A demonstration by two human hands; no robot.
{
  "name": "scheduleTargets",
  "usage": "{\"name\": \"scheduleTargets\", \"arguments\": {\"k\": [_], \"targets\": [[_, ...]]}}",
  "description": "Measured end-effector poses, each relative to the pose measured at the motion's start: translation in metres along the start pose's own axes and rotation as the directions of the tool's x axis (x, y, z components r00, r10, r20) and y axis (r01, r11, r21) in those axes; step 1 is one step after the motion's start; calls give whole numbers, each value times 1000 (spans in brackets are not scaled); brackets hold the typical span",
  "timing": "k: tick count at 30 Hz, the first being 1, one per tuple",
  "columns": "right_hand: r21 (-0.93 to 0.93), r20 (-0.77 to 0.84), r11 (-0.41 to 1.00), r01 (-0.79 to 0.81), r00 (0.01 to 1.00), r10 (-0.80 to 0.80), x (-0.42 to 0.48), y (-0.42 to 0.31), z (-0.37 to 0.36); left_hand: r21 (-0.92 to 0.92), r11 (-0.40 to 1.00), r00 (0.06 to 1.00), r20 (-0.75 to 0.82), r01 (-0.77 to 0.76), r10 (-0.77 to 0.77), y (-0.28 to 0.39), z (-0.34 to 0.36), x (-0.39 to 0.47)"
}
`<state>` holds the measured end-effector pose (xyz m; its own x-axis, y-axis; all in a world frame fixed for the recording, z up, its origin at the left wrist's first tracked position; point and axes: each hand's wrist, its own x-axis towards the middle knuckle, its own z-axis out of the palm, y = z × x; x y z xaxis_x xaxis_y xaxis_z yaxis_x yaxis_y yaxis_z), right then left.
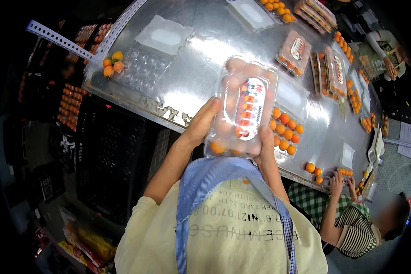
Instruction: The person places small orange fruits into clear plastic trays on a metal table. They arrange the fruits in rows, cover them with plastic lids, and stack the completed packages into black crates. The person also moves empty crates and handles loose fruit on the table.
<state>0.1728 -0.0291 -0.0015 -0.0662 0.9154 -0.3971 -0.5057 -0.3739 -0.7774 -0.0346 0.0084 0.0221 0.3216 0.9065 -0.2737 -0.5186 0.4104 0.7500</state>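
Observation:
Between both hands I hold a closed clear plastic clamshell pack of orange fruit over the table's near edge. Its lid carries an oval printed label, and orange fruit shows at the near end. My left hand grips the left side with the thumb on top. On the lower right side is my right hand, its thumb by the label. Just right of the pack, an open clear tray holds rows of round orange fruits. Left on the table lies an unfilled moulded tray with its lid folded back, beside several loose fruits.
The metal table bears stacked filled packs at the far right. A co-worker at the right handles a fruit tray; another person stands across. A perforated metal post rises at the left corner. Black crates stand at left.

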Motion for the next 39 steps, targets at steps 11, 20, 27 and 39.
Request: {"name": "scheduleTargets", "arguments": {"k": [11, 20, 27, 39], "targets": [[51, -17, 996, 78, 997, -77, 6, -8, -27, 220, 975, 980, 199, -29, -15, 1, 17, -19], [-113, -99, 987, 114, 987, -126, 7, -20, -13, 103, 988, 993, 28, 112, -116, -24, -5, -17], [-296, -3, 932, 207, 976, -217, 17, -24, -9, 25, 985, 983, -75, 172, -170, -24, -11, -17], [-934, 296, 214, 284, 955, 25, 154, -17, 16, 33, 987, 878, -462, 154, -122, -82, -64, 17]]}}
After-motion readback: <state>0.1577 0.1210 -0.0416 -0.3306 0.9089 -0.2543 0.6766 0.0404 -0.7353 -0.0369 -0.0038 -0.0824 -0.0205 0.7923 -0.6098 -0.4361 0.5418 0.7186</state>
